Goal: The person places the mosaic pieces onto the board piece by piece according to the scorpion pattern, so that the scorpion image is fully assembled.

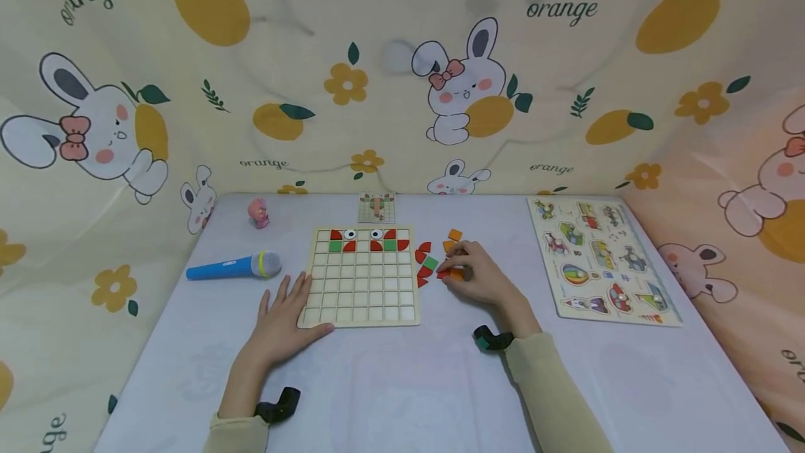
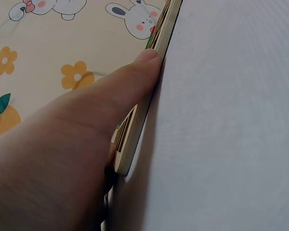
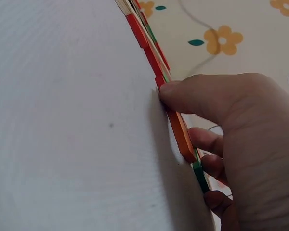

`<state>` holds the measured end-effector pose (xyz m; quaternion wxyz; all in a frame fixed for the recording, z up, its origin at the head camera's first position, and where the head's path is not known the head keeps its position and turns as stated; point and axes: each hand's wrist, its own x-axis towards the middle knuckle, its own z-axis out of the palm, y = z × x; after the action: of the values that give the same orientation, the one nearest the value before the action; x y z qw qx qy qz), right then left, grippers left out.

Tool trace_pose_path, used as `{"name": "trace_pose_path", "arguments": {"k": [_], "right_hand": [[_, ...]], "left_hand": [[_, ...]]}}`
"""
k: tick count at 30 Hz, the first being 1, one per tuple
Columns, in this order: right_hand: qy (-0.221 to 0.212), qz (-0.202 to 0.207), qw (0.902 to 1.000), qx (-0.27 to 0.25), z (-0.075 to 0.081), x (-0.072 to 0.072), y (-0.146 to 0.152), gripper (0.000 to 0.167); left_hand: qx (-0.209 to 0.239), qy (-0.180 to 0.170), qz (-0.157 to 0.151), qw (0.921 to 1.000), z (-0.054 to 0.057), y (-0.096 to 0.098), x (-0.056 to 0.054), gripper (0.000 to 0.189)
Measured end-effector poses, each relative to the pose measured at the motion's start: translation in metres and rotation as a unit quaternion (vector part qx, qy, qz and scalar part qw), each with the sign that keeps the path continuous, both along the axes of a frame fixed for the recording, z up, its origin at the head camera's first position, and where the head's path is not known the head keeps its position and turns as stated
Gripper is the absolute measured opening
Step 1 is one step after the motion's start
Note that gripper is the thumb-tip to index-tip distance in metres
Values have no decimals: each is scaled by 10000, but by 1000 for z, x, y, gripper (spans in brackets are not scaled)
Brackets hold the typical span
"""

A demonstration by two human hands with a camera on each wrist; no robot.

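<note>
The right hand (image 1: 483,277) pinches a red piece (image 1: 442,274) while the left hand (image 1: 279,327) (fingers spread) rests on the gridded board (image 1: 371,285).

left: blue microphone (image 1: 234,268), pink figurine (image 1: 258,213) | right: picture puzzle board (image 1: 597,288) | backdrop: bunny-print cloth (image 1: 383,5)

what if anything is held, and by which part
The left hand rests on the near-left corner of the grid board, not visibly gripping. The right hand is at a red piece and an orange piece; whether it pinches either cannot be told.
</note>
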<state>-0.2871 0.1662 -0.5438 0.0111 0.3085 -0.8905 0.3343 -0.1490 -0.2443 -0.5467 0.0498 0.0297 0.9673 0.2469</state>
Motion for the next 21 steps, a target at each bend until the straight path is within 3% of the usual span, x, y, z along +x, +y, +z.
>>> {"name": "trace_pose_path", "arguments": {"k": [8, 15, 21], "right_hand": [[30, -379, 9988, 308, -1, -1, 1, 15], [302, -95, 9993, 219, -1, -2, 1, 18], [150, -543, 9980, 293, 0, -2, 0, 14]], "left_hand": [[14, -11, 25, 10000, 1, 0, 1, 116], [-40, -29, 55, 10000, -2, 0, 0, 116], [-4, 6, 42, 10000, 0, 0, 0, 116]]}}
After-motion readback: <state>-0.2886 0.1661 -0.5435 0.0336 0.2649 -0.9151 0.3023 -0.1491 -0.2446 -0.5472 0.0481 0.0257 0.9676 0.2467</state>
